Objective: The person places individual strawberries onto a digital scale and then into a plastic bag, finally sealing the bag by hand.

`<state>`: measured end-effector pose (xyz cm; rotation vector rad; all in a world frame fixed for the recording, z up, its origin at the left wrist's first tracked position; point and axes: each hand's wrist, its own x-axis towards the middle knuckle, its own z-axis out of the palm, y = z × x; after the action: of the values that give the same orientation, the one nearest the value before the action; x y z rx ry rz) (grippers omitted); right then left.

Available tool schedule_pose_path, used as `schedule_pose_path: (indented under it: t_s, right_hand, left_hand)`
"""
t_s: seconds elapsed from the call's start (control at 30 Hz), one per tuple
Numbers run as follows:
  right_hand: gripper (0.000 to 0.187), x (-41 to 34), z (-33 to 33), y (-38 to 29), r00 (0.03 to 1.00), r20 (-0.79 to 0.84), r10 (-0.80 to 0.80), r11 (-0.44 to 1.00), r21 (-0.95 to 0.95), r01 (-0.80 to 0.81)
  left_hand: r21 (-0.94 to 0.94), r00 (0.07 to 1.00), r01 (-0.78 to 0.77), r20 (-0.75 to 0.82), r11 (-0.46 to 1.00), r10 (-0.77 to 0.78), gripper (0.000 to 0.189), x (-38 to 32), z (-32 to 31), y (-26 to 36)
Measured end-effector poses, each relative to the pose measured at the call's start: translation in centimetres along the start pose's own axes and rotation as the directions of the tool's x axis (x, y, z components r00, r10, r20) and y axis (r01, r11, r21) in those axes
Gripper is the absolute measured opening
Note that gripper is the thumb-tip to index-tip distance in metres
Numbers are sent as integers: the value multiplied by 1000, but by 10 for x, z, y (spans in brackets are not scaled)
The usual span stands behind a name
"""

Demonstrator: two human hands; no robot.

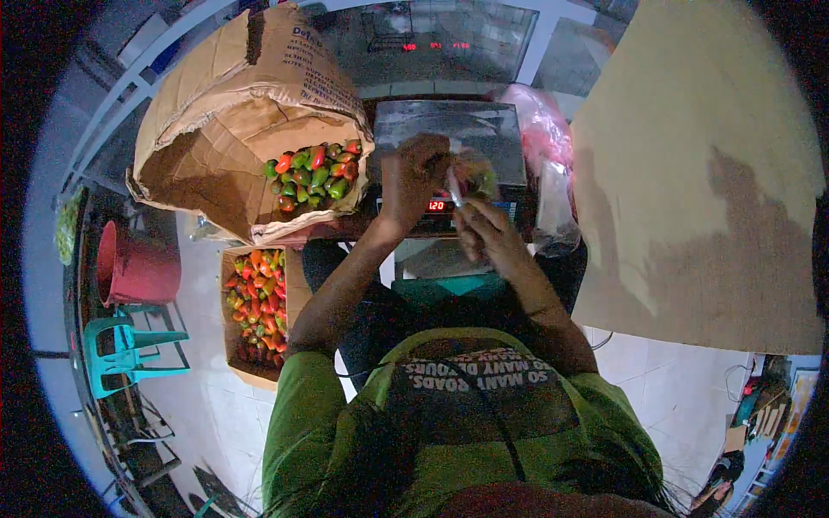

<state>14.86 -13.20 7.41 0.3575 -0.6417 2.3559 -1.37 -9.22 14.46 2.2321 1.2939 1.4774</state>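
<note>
A small clear plastic bag with red and green peppers inside is held above a digital weighing scale. My left hand grips the bag from its left side, fingers curled near the upper edge. Lower down, my right hand pinches the bag's near edge. Motion blurs the bag and the fingertips. Red digits glow on the scale's display, partly hidden by my hands. To the left of the scale, a large cardboard carton lies tipped with its mouth towards me, and red and green peppers are piled inside.
Below the carton, a cardboard box on the floor holds many peppers. Pinkish plastic bags lie right of the scale. A large cardboard sheet fills the right side. A red bin and teal plastic chair stand left.
</note>
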Motion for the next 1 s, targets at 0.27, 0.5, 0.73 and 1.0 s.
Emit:
schedule_pose_path:
  t_s: [0.27,0.5,0.73,1.0]
  right_hand:
    - [30,2,4,-87,848,-346,-402,109,-937,-331]
    - [28,15,-43,39,730,-604,-319,948,-204,245]
    - [27,-14,64,-16,831,-303,-466,-227,-867,-443]
    - [26,44,39,-25,478,-772,-418,876,-482,-12]
  left_hand:
    - [-406,971,146,231,902,-53,12,-7,-25,55]
    - [-356,973,213,-5,910,-229,13,2,3,14]
    - [-2,913,270,319,963,-255,14,-42,-20,32]
    - [-475,993,111,15,873,-118,11,0,-5,41]
